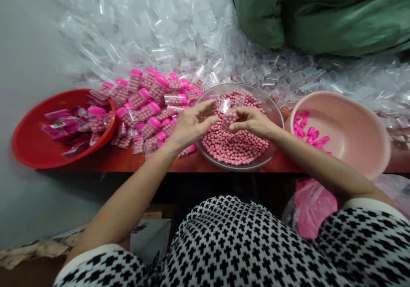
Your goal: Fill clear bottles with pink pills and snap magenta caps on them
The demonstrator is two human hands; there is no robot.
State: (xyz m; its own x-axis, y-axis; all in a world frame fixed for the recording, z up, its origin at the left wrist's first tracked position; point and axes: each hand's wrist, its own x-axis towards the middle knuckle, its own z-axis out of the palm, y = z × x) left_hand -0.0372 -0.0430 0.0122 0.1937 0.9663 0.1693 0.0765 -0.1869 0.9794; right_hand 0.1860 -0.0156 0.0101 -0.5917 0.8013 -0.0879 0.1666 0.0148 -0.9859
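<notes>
My right hand (253,121) pinches a small clear plastic container (228,119) with pink beads in its lower part. It is above a clear round bowl (278,120) that holds a heap of pink beads (235,148). To the left of the container, my left hand (194,122) has its fingers and thumb apart, with nothing visible between them. Beside that hand lies a pile of bead-filled containers with bright pink caps (149,107).
A red basin (24,139) at left holds pink packets and capped containers. At right, a light pink basin (355,129) holds loose pink caps (314,136). Behind lie many empty clear containers (153,26) and a large green sack (333,18). The red table's front edge (105,165) runs below.
</notes>
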